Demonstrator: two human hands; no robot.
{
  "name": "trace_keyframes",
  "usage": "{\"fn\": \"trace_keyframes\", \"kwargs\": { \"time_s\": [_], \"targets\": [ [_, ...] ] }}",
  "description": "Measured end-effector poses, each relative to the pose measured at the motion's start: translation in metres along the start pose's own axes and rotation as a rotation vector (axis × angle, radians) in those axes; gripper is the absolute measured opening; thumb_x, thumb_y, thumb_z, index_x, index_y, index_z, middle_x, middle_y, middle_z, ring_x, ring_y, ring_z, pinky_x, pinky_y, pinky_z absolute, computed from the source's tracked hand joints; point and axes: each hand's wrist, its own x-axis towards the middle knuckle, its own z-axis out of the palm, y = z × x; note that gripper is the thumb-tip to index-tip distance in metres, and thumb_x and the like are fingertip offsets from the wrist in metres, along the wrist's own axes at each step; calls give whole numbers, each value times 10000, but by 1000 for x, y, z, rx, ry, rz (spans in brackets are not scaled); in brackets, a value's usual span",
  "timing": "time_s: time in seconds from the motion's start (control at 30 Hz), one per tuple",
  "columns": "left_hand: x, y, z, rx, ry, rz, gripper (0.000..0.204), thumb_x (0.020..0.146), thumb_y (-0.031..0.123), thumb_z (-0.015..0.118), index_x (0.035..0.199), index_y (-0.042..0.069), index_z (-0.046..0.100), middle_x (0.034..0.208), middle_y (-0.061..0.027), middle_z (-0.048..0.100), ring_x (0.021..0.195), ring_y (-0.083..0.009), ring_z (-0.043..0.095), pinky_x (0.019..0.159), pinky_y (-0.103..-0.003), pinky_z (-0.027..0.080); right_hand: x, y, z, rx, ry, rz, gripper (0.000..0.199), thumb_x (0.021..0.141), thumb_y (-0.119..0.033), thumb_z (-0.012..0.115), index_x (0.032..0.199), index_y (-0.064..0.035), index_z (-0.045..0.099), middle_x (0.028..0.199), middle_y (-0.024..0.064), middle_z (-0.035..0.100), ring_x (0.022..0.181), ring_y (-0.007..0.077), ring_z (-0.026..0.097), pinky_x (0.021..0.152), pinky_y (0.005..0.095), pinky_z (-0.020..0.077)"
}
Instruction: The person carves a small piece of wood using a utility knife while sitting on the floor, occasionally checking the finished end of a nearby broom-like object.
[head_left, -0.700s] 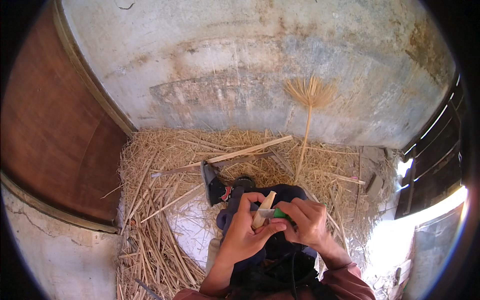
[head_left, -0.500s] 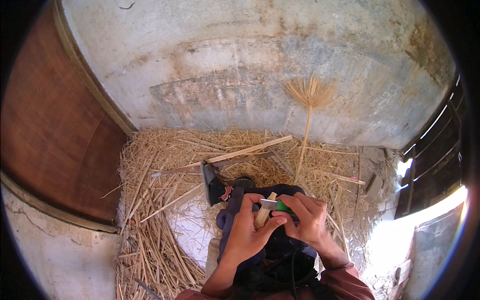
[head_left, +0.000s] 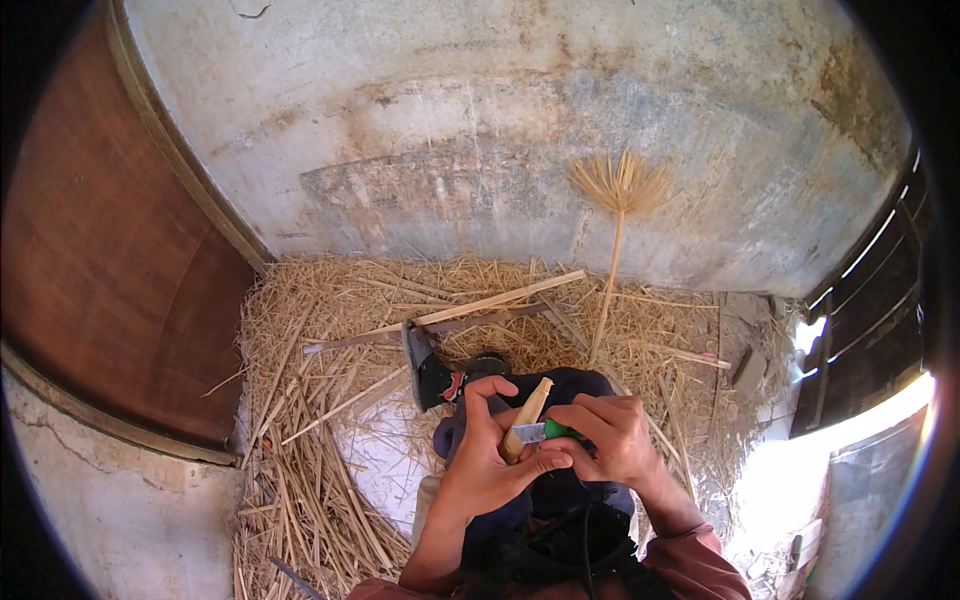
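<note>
Green-handled tool (head_left: pixel 548 431), blade probably hidden against wooden piece (head_left: pixel 527 413).

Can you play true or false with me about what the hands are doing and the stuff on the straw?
1. The left hand holds a pale wooden stick. True.
2. The right hand is empty. False: it grips a small tool with a green handle, pressed against the stick.
3. The floor is covered with straw. True.
4. The straw broom lies flat on the floor. False: it stands upright, leaning on the grey wall.
5. A hatchet lies on the straw beyond the hands. True.
</note>
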Motion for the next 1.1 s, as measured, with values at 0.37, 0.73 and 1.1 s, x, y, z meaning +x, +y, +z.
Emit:
{"fn": "trace_keyframes", "kwargs": {
  "time_s": [0.37, 0.73, 1.1],
  "targets": [
    [-3, -2, 12, -60, 34, 75, 889, 950, 4, 836, 1464, 145, 124, 1196, -232, 721, 1011, -177, 763, 855, -267, 597, 1, -2, -4, -46, -7, -14, 354, 769, -222, 871, 1071, -87, 745, 768, 44, 627, 597, 258, 682, 515, 384, 524],
    [0, -10, 17, 136, 113, -49, 774, 994, 68, 809, 1469, 89, 198, 1078, -192, 762, 962, -174, 762, 838, -267, 577, -1, -4, 1, -98, 99, 96, 361, 759, -135, 829, 1108, -87, 751, 800, 43, 652, 608, 253, 685, 537, 384, 538],
    [-5, -9, 23, 77, 166, 114, 794, 998, 62, 807, 1460, 72, 161, 1030, -154, 721, 881, -122, 696, 774, -238, 533, 2, 1, -4, -43, -21, 28, 349, 784, -160, 832, 1117, -93, 749, 774, 54, 638, 606, 279, 682, 537, 394, 535]
  ]
}}
